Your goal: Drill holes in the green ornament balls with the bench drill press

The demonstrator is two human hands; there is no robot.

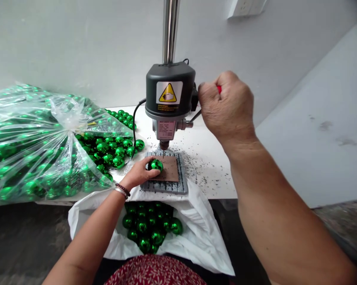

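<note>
L hand (pixel 140 171): we pinch green ball (pixel 157 166) by brown board's (pixel 171 171) L edge, prob. so it can't roll | R hand (pixel 227 107): our fist's round press lever (pixel 196 115), prob. for control | white bag (pixel 206 237) at worktop's (pixel 221 189) front edge, likely for easy reach

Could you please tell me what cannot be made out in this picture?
In the head view:
Red knob: mostly hidden by the right hand.
Held ball: left side partly covered by the left hand.
Pink label: print too small to read.
Metal pole: top cut off by the upper edge.
</note>
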